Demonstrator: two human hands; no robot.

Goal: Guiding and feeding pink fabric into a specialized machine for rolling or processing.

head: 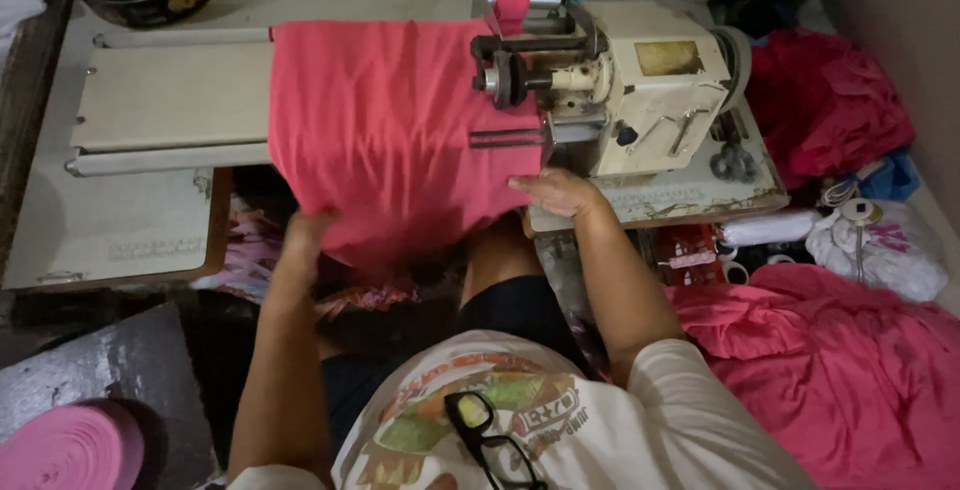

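cloth (385, 130) draped over machine arm, lower edge hanging off table (110, 220) front | left hand (305, 230) pinches cloth's lower-left edge | right hand (555, 190) pressed flat on right edge beside machine (640, 85) | open tabletop left; cloth pile (850, 350) crowds right

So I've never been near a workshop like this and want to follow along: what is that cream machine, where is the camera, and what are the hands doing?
The camera sits on the person's head and looks down, so you see their own arms from above. The cream machine is an industrial sewing machine on a worktable. A pink fabric piece is draped over its long flat arm. The left hand grips the fabric's lower edge, partly tucked under it; the right hand presses the fabric's edge near the machine's head. More pink fabric is piled at the right, and a pink tape roll lies lower left.
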